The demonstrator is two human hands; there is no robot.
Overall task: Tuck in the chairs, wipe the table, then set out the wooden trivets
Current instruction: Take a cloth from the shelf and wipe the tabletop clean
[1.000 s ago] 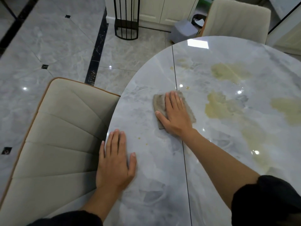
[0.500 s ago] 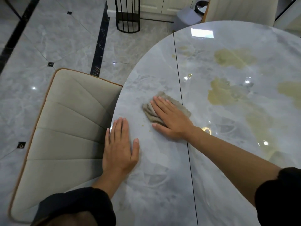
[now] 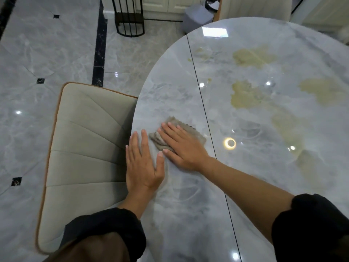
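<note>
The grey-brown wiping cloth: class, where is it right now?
In the head view, the cloth lies on the grey marble table near the left edge, under the flat right hand, between the left hand and the table's dark seam.

Partly unseen
The right hand (image 3: 186, 150) covers half the cloth (image 3: 195, 134); the table (image 3: 188, 214) runs past the right and lower edges; the chair (image 3: 253, 6) beyond it is cut at the top.

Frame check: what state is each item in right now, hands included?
Table: yellowish smears unwiped across its right part.
Right hand: fingers straight, pressing the cloth.
Cloth: bunched, pinned under that hand.
Left hand: flat on the table near its edge, holding nothing.
Near chair: pushed up against the table edge.
</note>
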